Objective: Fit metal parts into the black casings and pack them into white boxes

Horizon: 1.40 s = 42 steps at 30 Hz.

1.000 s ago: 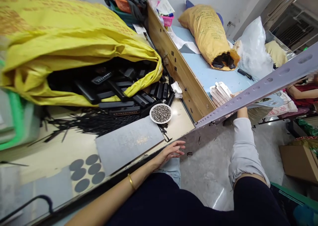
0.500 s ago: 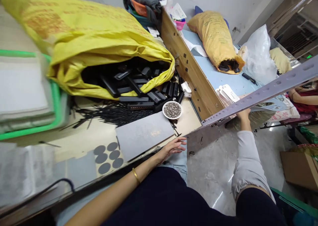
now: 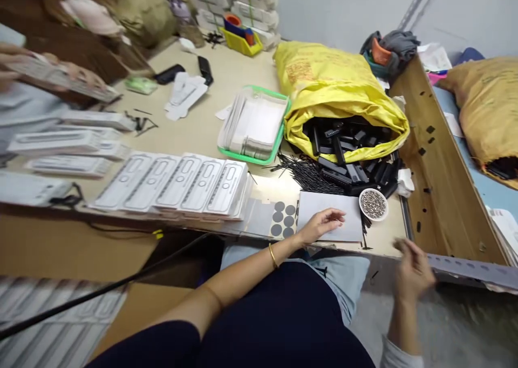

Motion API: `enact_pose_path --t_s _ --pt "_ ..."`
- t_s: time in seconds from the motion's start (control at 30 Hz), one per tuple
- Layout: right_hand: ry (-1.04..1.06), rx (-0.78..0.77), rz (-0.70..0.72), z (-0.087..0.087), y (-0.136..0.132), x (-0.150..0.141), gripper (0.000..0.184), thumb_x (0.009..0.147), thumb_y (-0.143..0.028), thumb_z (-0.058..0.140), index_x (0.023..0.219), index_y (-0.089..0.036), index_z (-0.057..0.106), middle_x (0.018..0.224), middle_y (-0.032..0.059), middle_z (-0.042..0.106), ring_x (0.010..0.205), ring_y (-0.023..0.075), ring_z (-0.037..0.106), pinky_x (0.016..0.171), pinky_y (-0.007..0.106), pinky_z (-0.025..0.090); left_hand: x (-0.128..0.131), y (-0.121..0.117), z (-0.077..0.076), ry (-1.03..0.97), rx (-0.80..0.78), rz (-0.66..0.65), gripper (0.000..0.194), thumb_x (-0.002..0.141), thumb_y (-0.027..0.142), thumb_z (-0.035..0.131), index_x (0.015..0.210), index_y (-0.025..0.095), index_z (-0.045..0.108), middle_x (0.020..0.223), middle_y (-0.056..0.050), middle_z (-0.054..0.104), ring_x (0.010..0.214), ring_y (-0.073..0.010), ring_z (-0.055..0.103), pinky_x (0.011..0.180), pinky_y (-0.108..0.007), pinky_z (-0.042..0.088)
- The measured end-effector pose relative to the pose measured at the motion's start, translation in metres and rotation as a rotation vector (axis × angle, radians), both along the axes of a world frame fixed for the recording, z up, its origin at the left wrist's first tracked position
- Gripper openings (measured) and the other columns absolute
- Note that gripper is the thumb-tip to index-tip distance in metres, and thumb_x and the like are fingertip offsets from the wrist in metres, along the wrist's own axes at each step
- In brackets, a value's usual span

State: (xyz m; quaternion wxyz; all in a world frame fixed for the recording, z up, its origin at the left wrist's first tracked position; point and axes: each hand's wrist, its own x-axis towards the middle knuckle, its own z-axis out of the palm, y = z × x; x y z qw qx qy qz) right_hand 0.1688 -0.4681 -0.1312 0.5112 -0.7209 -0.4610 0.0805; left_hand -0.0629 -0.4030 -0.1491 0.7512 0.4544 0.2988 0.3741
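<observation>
My left hand [image 3: 322, 223] rests with loosely spread fingers on a grey flat pad [image 3: 332, 223] at the table's front edge, holding nothing. My right hand [image 3: 410, 271] hangs below the table edge at the right, blurred by motion, so its fingers cannot be read. A small white dish of tiny metal screws [image 3: 373, 204] stands just right of the pad. Behind it a yellow sack [image 3: 340, 95] lies open, spilling black plastic parts [image 3: 348, 165]. Thin black sticks [image 3: 301, 175] lie scattered in front of the sack.
A green tray of white packs [image 3: 254, 124] sits left of the sack. A row of white blister cards [image 3: 178, 184] lines the front edge. A wooden divider [image 3: 441, 157] stands at the right. Another person's hands [image 3: 24, 68] hold a card at far left.
The view has swung left. My right hand left the far bench behind the metal bar and came down near the table edge. My left hand moved onto the grey pad.
</observation>
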Motion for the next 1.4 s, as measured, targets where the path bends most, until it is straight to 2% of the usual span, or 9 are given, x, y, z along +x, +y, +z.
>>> enact_pose_path --t_s 0.17,0.3,0.53,0.67,0.8,0.93,1.07,1.23,1.4 --pt "0.081 -0.189 0.509 -0.037 0.028 -0.072 0.027 0.087 -0.039 0.053 0.097 -0.02 0.069 0.09 0.0067 0.074 0.081 0.0201 0.071 0.082 0.037 0.056 -0.045 0.036 0.003 0.297 0.261 0.342 0.036 0.085 0.035 0.057 0.117 0.017 0.058 0.114 -0.011 0.063 0.108 -0.0216 0.058 0.099 -0.036 0.042" --pt "0.1 -0.299 0.695 -0.054 0.045 -0.095 0.025 0.088 -0.037 0.051 0.097 -0.021 0.068 0.079 0.0031 0.073 0.064 0.0148 0.068 0.067 0.029 0.056 -0.072 0.052 0.002 0.615 0.383 0.553 0.034 0.085 0.029 0.055 0.117 0.018 0.057 0.117 -0.01 0.062 0.111 -0.0218 0.056 0.101 -0.037 0.041" --pt "0.171 -0.361 0.564 -0.077 0.031 -0.083 0.03 0.087 -0.044 0.05 0.092 -0.018 0.065 0.067 0.0012 0.067 0.063 0.0163 0.065 0.067 0.029 0.053 -0.073 0.103 0.01 1.024 0.567 0.704 0.05 0.082 0.027 0.056 0.129 0.012 0.047 0.128 -0.017 0.049 0.124 -0.028 0.042 0.108 -0.042 0.031" --pt "0.238 -0.339 0.557 -0.074 0.027 -0.082 0.03 0.086 -0.044 0.052 0.093 -0.018 0.065 0.069 0.0022 0.067 0.064 0.0169 0.064 0.069 0.03 0.053 -0.076 0.168 0.047 1.271 0.485 0.927 0.062 0.083 0.024 0.054 0.139 0.008 0.033 0.135 -0.022 0.041 0.13 -0.0325 0.033 0.111 -0.048 0.021" --pt "0.332 -0.297 0.527 -0.076 0.03 -0.079 0.03 0.085 -0.043 0.054 0.096 -0.017 0.063 0.075 0.0044 0.07 0.071 0.0182 0.067 0.075 0.033 0.054 -0.112 0.229 0.086 1.435 0.255 1.018 0.073 0.083 0.021 0.056 0.144 0.006 0.02 0.143 -0.025 0.031 0.136 -0.0367 0.024 0.109 -0.053 0.016" --pt "0.415 -0.255 0.518 -0.088 0.035 -0.076 0.032 0.085 -0.044 0.055 0.097 -0.015 0.062 0.07 0.0039 0.069 0.07 0.0187 0.067 0.075 0.035 0.055 -0.177 0.263 0.097 1.593 0.027 0.935 0.089 0.075 0.023 0.068 0.145 0.003 0.016 0.148 -0.03 0.018 0.138 -0.0416 0.014 0.108 -0.06 0.007" --pt "0.356 -0.224 0.521 -0.096 0.034 -0.078 0.031 0.084 -0.044 0.056 0.093 -0.016 0.064 0.066 0.0029 0.068 0.065 0.0183 0.067 0.07 0.033 0.055 -0.229 0.268 0.081 1.644 -0.113 0.699 0.097 0.067 0.034 0.077 0.141 -0.002 0.025 0.143 -0.033 0.026 0.133 -0.0419 0.028 0.106 -0.052 0.025" --pt "0.244 -0.221 0.518 -0.095 0.031 -0.08 0.028 0.085 -0.043 0.054 0.093 -0.019 0.065 0.068 0.0021 0.069 0.064 0.0175 0.067 0.067 0.03 0.054 -0.246 0.269 0.061 1.668 -0.007 0.615 0.083 0.072 0.033 0.072 0.138 0.001 0.033 0.143 -0.028 0.034 0.129 -0.0365 0.04 0.104 -0.042 0.033" --pt "0.158 -0.2 0.533 -0.096 0.03 -0.081 0.027 0.087 -0.041 0.051 0.093 -0.018 0.065 0.068 0.0019 0.068 0.062 0.016 0.067 0.064 0.027 0.054 -0.255 0.273 0.06 1.683 0.061 0.522 0.081 0.068 0.026 0.075 0.135 0.003 0.036 0.135 -0.024 0.048 0.124 -0.0335 0.047 0.1 -0.037 0.037"
